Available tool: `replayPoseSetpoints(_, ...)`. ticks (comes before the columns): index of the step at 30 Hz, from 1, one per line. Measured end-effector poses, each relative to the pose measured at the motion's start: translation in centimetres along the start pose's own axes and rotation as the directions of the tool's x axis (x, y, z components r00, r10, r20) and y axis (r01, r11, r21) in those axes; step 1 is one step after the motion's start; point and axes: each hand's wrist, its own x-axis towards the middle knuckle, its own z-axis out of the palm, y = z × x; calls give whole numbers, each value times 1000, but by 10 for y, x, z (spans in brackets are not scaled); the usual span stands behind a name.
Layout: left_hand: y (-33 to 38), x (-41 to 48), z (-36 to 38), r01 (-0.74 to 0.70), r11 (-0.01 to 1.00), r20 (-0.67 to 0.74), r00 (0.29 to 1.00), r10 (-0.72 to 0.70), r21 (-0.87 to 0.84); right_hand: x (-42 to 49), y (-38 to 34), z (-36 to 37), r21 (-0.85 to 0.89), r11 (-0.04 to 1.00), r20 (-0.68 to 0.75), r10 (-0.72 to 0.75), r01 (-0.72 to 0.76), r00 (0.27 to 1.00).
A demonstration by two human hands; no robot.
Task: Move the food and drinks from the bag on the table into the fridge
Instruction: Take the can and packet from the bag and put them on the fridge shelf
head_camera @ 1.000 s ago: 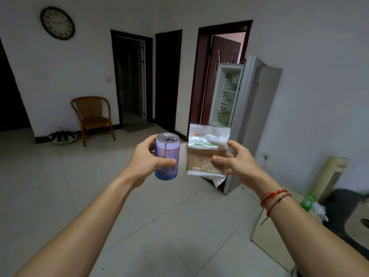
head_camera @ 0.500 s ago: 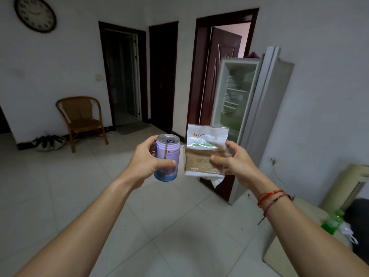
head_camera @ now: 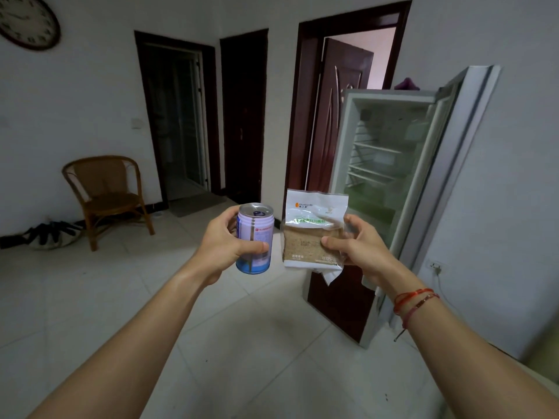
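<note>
My left hand (head_camera: 222,246) grips an upright purple and blue drink can (head_camera: 254,237) in front of me. Beside it, my right hand (head_camera: 360,249) pinches a white packet of brown bread (head_camera: 313,231) by its right edge. Behind the packet stands the silver fridge (head_camera: 390,164), its door (head_camera: 453,182) swung open to the right. White wire shelves show inside, and its lower part is hidden by the packet and my hand. The bag and the table are out of view.
A wicker chair (head_camera: 106,195) stands at the left wall with a dark bundle (head_camera: 53,234) on the floor beside it. Dark doorways (head_camera: 178,116) are ahead. A half-open brown door (head_camera: 338,116) is just left of the fridge. A wall socket (head_camera: 437,266) sits low on the right.
I have walked closer to the fridge, which looks larger and nearer now. The table with the green bottle has dropped out of view on the right. Both hands still hold their items.
</note>
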Motion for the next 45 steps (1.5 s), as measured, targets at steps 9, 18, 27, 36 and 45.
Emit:
replayPoseSetpoints(9,-49,134,9,3,1000,48,999,-2,-8,128,26,0,22,999,-50,27,-26,998)
replayPoseSetpoints(18,-106,314,-2,2,999,164,987,6,-52,283,33,16,-15,1000,-164,21,-24,986)
replayPoseSetpoints(27,-138,460,28,-17,992,332,942,58,-126,383,31,-10,-39,999,-301,0,-13,953)
replayPoseSetpoints(36,-165,568,111,-5,978,449,888,99,-207,453,61,-86,36,999,-475,29,-13,879)
replayPoseSetpoints(45,-156,696,217,-48,959,496,848,186,-278,542,76,-169,64,998,-600,20,23,799)
